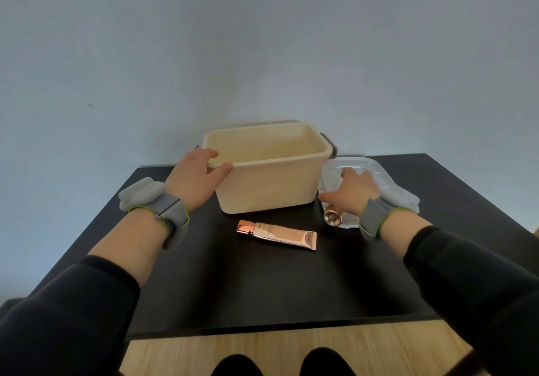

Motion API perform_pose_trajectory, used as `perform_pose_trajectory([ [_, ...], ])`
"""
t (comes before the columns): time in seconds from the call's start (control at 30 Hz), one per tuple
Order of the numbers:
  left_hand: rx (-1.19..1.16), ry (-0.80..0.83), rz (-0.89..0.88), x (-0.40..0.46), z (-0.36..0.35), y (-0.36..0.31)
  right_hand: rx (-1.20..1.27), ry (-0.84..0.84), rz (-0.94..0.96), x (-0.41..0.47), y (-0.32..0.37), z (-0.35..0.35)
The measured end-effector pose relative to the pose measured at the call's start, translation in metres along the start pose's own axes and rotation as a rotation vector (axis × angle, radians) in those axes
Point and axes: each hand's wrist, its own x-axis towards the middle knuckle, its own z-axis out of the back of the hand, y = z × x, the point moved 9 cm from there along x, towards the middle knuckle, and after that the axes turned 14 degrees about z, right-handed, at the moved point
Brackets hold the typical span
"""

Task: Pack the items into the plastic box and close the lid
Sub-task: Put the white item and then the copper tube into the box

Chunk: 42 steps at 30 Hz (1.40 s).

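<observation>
Standing far-centre on the black table [262, 288]: the cream plastic box [271, 183], open-topped, seemingly empty, grey latches at both ends. Lying flat just right of the box: the translucent lid [388, 192], off. Gripping the box's near-left rim corner: the left hand [195, 177], thumb outside, fingers curling over the edge. Resting spread and flat on the lid: the right hand [353, 190], pinching nothing. Waiting near of the box: a rose-gold tube [277, 234], glossy, capped, lying sideways. Peeking out beside the right wrist: a small rose-gold bottle [332, 217]. Packing apparently not yet begun; both items and closing remaining
</observation>
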Motion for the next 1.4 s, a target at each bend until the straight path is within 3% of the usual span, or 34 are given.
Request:
perform_pose_trajectory([
  [0.33,0.050,-0.010,-0.010,0.001,0.000,-0.001,0.029,0.020,-0.013,0.004,-0.007,-0.002],
  [0.77,0.065,-0.018,-0.031,0.003,-0.001,-0.001,0.571,-0.250,-0.086,0.014,-0.023,0.017],
  [0.97,0.073,-0.026,-0.053,0.004,-0.001,-0.001,0.672,-0.409,-0.072,0.015,-0.020,0.035],
  [1.17,0.080,-0.041,-0.064,0.004,0.001,-0.002,0.704,-0.552,-0.007,0.013,-0.005,0.059],
  [1.4,0.074,-0.054,-0.093,0.004,0.001,-0.002,0.733,-0.482,0.183,0.015,0.035,0.078],
])
